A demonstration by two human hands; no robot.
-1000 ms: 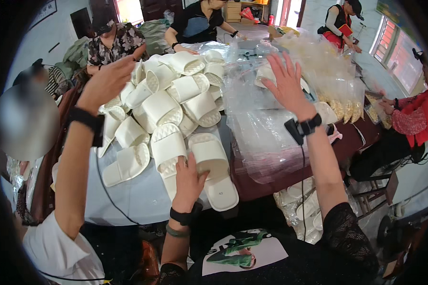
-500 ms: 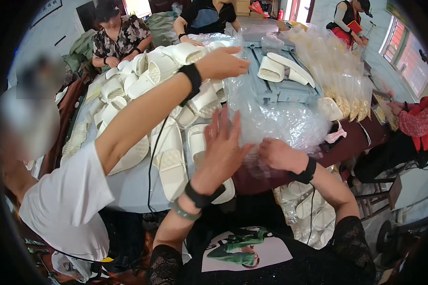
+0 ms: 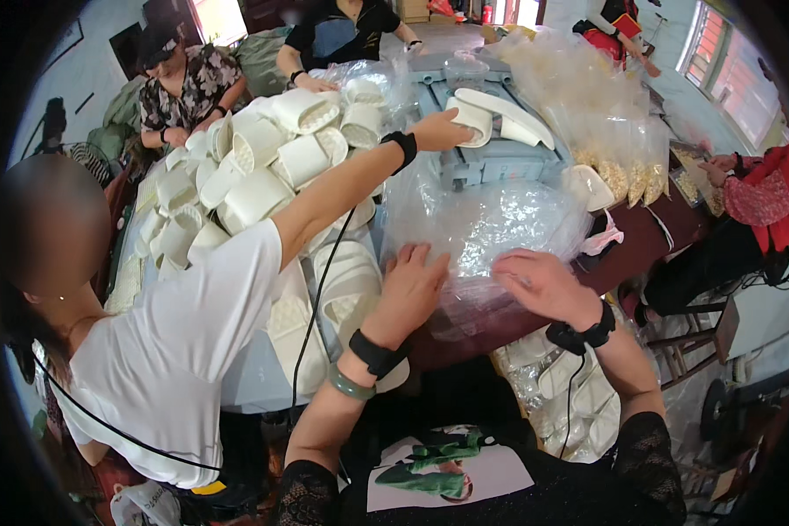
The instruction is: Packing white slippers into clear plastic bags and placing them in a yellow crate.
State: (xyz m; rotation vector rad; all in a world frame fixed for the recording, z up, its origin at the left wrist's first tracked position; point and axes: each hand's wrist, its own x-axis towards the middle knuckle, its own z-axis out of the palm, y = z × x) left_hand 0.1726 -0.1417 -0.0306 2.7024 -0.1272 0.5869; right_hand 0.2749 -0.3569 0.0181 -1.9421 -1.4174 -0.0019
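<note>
A pile of clear plastic bags lies at the table's near edge, in front of a grey-blue plastic crate. My left hand is at the pile's left side, its fingers bent and slightly apart on the plastic. My right hand is at the pile's near right, fingertips drawn together on the film. A co-worker in a white shirt reaches across from the left, and that hand grips one of the white slippers on the crate. Another white slipper leans beside it.
A large heap of white slippers covers the table's left half. Bags of small yellowish pieces stand at the right. Bagged slippers fill a container below the table edge. Other people stand or sit around the table. A black cable hangs from the co-worker's wrist.
The co-worker's hand has moved right and taken hold of a slipper on the crate. My spread left hand has bent its fingers at the bags. My right hand has shifted slightly right.
</note>
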